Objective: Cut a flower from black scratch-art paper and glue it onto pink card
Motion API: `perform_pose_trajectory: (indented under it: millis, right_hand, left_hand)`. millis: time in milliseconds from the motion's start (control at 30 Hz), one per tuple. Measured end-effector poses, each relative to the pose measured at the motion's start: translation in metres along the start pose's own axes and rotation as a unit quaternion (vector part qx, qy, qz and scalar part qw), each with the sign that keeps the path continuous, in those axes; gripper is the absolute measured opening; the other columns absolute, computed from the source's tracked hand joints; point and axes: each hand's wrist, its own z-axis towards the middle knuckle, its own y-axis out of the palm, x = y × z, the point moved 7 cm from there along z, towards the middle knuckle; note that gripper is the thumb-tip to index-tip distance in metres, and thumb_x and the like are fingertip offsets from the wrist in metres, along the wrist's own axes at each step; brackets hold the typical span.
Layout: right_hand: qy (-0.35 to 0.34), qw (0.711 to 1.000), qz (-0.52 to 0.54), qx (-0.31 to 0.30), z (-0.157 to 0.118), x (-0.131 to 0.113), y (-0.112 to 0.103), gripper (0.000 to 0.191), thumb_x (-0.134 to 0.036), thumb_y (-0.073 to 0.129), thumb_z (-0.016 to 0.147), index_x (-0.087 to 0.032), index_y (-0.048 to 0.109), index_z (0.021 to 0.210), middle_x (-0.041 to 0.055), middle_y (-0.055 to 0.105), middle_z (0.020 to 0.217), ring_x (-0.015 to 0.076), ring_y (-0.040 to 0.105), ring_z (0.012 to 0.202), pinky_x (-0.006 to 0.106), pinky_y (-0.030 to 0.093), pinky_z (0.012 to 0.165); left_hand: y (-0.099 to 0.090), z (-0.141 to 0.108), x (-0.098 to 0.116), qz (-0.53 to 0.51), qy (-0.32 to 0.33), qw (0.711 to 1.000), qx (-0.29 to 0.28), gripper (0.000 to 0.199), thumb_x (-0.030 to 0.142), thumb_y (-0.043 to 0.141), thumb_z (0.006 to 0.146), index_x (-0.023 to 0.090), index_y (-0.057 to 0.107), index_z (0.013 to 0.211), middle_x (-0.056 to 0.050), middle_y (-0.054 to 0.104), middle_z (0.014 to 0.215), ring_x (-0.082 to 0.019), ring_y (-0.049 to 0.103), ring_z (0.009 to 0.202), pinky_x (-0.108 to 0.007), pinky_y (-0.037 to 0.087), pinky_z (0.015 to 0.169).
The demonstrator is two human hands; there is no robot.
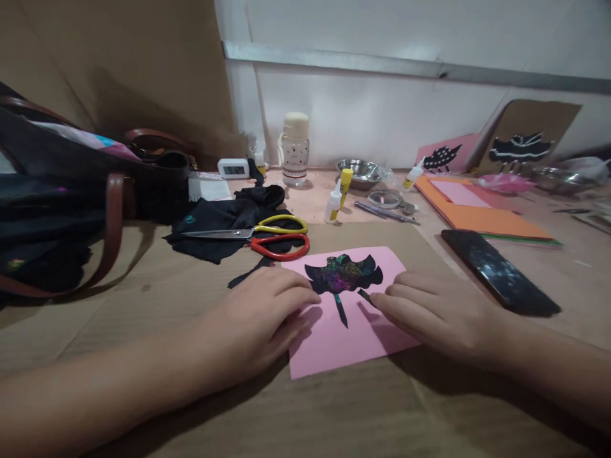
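A pink paper sheet (315,350) lies on brown cardboard, carrying a black shape of glittery fabric (344,275) with wavy edges. Below that shape one thin black strip (340,312) slants downward. My left hand (277,312) rests over the sheet's left edge, its bent fingers reaching toward the black shape and holding nothing visible. On the right, the fingertips of my right hand (429,308) are closed on a second, short black fabric strip (365,296) at the shape's lower right; part of this strip is hidden under the fingers.
Scissors (252,235) lie on black cloth (214,219) beyond my left hand. A glue bottle (333,205) and a yellow glue stick (346,184) stand behind the sheet. A phone (499,272) and orange paper (496,216) are at right, a bag (114,216) at left.
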Motion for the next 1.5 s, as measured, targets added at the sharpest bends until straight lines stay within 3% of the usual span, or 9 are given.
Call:
perform_pose_trajectory:
  millis: [133,300,600,833,1033,1333,1500]
  right_hand:
    - [-0.002,0.999,-0.026,-0.024,-0.002,0.001,0.014,0.026,-0.007,0.039,0.105,-0.008,0.065,0.109,0.0074,0.068,0.073,0.0207,0.058,0.065,0.036,0.047,0.065]
    - [0.0,0.999,-0.018,-0.033,0.006,-0.01,0.015,0.032,-0.005,0.033,0.104,-0.003,0.065,0.109,0.0093,0.071,0.074,0.0225,0.061,0.063,0.04,0.047,0.064]
    - [0.096,0.992,0.02,-0.076,0.008,-0.005,0.021,0.041,-0.001,0.028,0.105,-0.013,0.068,0.103,0.0001,0.068,0.065,0.0163,0.057,0.053,0.034,0.046,0.06]
    - [0.155,0.981,0.047,-0.107,0.015,0.004,0.022,0.052,-0.001,0.024,0.105,-0.016,0.073,0.097,0.0019,0.07,0.064,0.0182,0.06,0.054,0.033,0.048,0.061]
    - [0.15,0.984,0.035,-0.085,0.017,0.005,0.02,0.054,0.002,0.026,0.101,-0.018,0.076,0.093,0.002,0.069,0.059,0.0186,0.058,0.048,0.033,0.047,0.058]
    - [0.164,0.976,0.079,-0.122,0.012,0.004,0.024,0.053,-0.002,0.024,0.104,-0.016,0.076,0.099,0.0023,0.072,0.067,0.0177,0.061,0.055,0.03,0.051,0.063]
    - [0.17,0.976,0.066,-0.117,0.016,0.008,0.022,0.052,-0.002,0.026,0.104,-0.016,0.075,0.094,0.0031,0.071,0.067,0.0172,0.06,0.056,0.029,0.049,0.062]
  left_hand:
    - [0.007,0.026,0.002,0.074,0.059,0.995,-0.044,0.022,0.022,0.055,0.104,0.019,0.075,0.099,-0.005,0.074,0.099,-0.021,0.065,0.089,-0.035,0.051,0.081]
    - [0.012,0.045,-0.013,0.043,0.069,0.996,-0.037,0.021,0.023,0.058,0.101,0.02,0.072,0.116,-0.008,0.071,0.114,-0.025,0.064,0.101,-0.041,0.052,0.088]
    - [0.014,0.045,-0.017,-0.002,0.058,0.998,-0.029,0.024,0.022,0.05,0.104,0.022,0.073,0.111,-0.005,0.071,0.114,-0.024,0.064,0.106,-0.042,0.049,0.1]
    - [0.014,0.046,-0.014,0.019,0.086,0.996,-0.017,0.034,0.019,0.04,0.107,0.021,0.074,0.103,-0.005,0.074,0.108,-0.023,0.065,0.101,-0.043,0.049,0.103]
    - [0.014,0.048,-0.014,0.028,0.086,0.996,-0.026,0.036,0.017,0.039,0.105,0.021,0.075,0.102,-0.005,0.075,0.107,-0.023,0.066,0.099,-0.043,0.051,0.101]
    - [0.013,0.049,-0.014,0.013,0.08,0.997,-0.017,0.034,0.018,0.041,0.105,0.021,0.075,0.104,-0.005,0.075,0.107,-0.023,0.066,0.099,-0.042,0.052,0.1]
    - [0.015,0.044,-0.015,0.011,0.096,0.995,-0.021,0.034,0.01,0.046,0.101,0.024,0.073,0.116,-0.003,0.073,0.118,-0.021,0.064,0.11,-0.038,0.048,0.104]
